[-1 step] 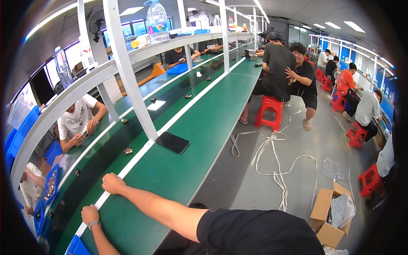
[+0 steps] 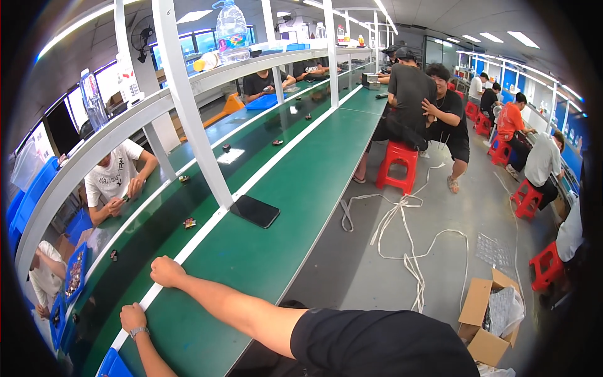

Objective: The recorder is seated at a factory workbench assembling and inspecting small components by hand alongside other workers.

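My right hand (image 2: 168,272) rests as a loose fist on the white rail (image 2: 164,286) between the green tabletop (image 2: 251,261) and the dark green conveyor belt (image 2: 154,267). Nearer to me, my left hand (image 2: 133,318), with a watch (image 2: 139,330) on its wrist, lies closed on the same rail, its fingers curled inward. Nothing shows in either hand. A black smartphone (image 2: 255,211) lies flat on the tabletop beyond my right hand. Small dark parts ride on the belt, one of them a red and yellow component (image 2: 190,223).
White posts (image 2: 191,113) carry a shelf (image 2: 251,63) above the belt. A worker in a white shirt (image 2: 119,179) sits across it beside a blue tray of parts (image 2: 76,271). Right of the table are a red stool (image 2: 397,166), loose white straps (image 2: 407,251) and an open cardboard box (image 2: 477,308).
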### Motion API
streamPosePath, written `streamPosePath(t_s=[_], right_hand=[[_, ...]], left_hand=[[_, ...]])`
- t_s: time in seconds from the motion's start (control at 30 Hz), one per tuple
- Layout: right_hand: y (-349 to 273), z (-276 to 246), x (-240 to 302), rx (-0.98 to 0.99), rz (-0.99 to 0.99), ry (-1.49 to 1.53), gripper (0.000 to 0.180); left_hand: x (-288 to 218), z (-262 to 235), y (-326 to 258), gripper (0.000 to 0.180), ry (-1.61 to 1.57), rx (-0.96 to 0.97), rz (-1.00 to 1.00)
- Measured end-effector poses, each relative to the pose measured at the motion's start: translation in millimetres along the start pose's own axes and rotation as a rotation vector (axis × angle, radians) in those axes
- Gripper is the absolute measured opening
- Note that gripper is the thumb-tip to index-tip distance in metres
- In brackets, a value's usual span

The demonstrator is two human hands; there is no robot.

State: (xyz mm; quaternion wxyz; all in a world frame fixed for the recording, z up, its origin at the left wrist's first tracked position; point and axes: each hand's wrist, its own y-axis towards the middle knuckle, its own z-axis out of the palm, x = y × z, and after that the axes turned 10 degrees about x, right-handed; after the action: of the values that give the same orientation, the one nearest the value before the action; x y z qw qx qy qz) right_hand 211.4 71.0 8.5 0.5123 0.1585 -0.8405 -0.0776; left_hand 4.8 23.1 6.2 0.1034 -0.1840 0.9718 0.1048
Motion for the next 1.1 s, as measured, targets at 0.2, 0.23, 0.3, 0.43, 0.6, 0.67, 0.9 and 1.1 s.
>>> streamPosePath(t_s=[0.2, 0.23, 0.3, 0.43, 0.6, 0.67, 0.9, 1.1], right_hand=[[1.1, -5.4, 0.8, -0.015, -0.013, -0.002, 0.017], [0.8, -5.9, 2.7, -0.008, 0.006, 0.009, 0.017], [0.6, -7.0, 4.1, 0.002, 0.006, 0.004, 0.017], [0.1, -8.3, 2.8, 0.002, -0.018, -0.009, 0.016], [-1.8, -4.7, 4.7, -0.028, -0.023, 0.016, 0.017], [0.2, -6.5, 2.1, -0.034, -0.037, 0.009, 0.017], [-1.9, -3.8, 2.9, -0.023, -0.048, -0.002, 0.016], [0.1, -12.0, -1.9, -0.065, -0.092, -0.056, 0.015]], left_hand=[[0.8, 3.1, 4.3, 0.034, -0.078, -0.048, 0.029], [2.5, 3.7, 5.8, 0.034, -0.091, -0.068, 0.035], [5.2, 3.9, 7.3, 0.034, -0.105, -0.055, 0.040], [10.1, 9.6, 13.7, 0.034, -0.120, -0.064, 0.056], [16.4, 15.6, 15.3, 0.033, -0.156, -0.128, 0.083], [12.6, 14.5, 15.2, 0.033, -0.154, -0.134, 0.088], [18.5, 19.4, 16.9, 0.033, -0.154, -0.144, 0.097], [22.4, 33.4, 33.2, 0.032, -0.210, -0.196, 0.210]])
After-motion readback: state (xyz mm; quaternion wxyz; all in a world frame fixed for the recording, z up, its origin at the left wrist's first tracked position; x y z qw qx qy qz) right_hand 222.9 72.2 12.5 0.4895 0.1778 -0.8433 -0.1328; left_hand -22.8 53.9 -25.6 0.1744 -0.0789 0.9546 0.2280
